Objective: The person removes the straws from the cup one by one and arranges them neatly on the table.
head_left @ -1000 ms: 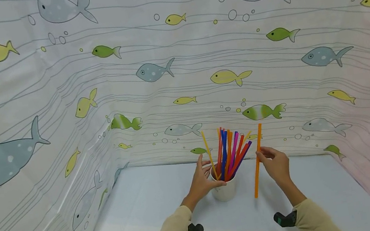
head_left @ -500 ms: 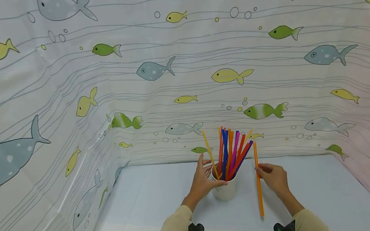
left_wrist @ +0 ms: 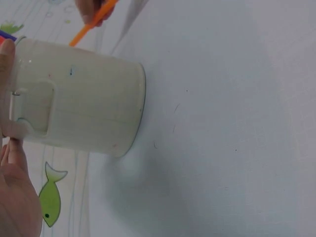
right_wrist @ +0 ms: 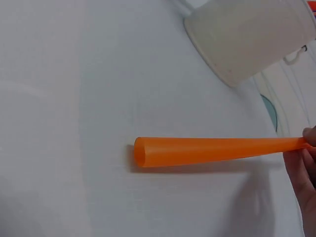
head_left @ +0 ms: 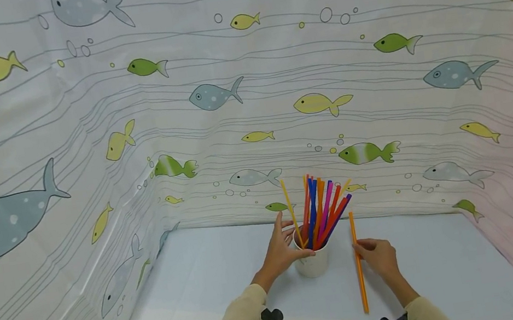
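A white cup (head_left: 313, 266) with a small handle stands on the table, several coloured drinking straws (head_left: 317, 217) fanning out of its top. My left hand (head_left: 277, 253) grips the cup at its rim, thumb in front; the far fingers are partly hidden. To the right of the cup, my right hand (head_left: 380, 260) pinches an orange straw (head_left: 362, 288) near its middle between thumb and fingers. In the right wrist view, the orange straw (right_wrist: 207, 149) has its round open end close to the tabletop, its shadow right beside it.
A white tabletop (head_left: 204, 278) spreads around the cup. Fish-printed sheeting (head_left: 247, 100) rises behind it and on both sides. Black wrist devices (head_left: 272, 318) sit at both cuffs.
My right hand has brought the orange straw down and toward me, from raised and slanted to low and nearly lined up with my view. The left hand and cup have stayed put.
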A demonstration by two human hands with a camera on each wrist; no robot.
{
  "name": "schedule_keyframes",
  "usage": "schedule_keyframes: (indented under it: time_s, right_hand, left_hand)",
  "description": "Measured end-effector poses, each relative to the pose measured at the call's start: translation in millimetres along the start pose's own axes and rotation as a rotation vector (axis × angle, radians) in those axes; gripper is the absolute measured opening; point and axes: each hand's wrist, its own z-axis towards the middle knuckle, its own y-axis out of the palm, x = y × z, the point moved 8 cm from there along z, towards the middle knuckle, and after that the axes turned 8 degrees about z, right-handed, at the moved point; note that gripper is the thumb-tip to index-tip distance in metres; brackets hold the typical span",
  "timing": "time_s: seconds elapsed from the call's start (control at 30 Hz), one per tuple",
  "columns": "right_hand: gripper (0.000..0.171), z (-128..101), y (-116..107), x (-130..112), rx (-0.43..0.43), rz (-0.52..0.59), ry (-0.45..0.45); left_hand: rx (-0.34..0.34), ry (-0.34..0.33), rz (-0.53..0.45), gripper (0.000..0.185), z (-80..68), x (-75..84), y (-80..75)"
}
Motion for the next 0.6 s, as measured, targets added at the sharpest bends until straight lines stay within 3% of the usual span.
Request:
schedule_keyframes:
  time_s: [0.6]
  right_hand:
    - [0.026, -7.8, 11.5, 10.9, -0.02, -0.119, -0.053]
  left_hand:
    - [0.012, 0.006, 0.012, 0.122, 0.8, -2.0, 0.4]
